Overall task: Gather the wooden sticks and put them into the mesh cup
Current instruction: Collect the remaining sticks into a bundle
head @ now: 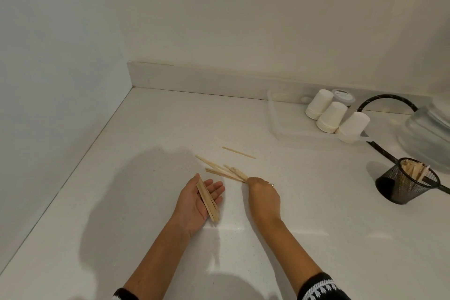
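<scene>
White countertop (151, 129) in a wall corner. Left hand (198, 198) palm up, fingers relaxed, cradling a small bundle of sticks (207, 202). Right hand (261, 192) knuckles up, fingers closed on the near ends of the fanned sticks (220, 168). One loose stick (238, 153) just beyond. Mesh cup (406, 184) well apart to the right, tilted, already holding sticks. Recommended: square the fanned ends, add to the left-hand bundle, collect the stray, insert ends-first.

The right hand (264, 192) faces knuckles-up, hiding its fingertips and the near ends of the fanned wooden sticks (222, 168). A glass container (428, 134) and black cable (379, 151) are cut off at the right edge.
</scene>
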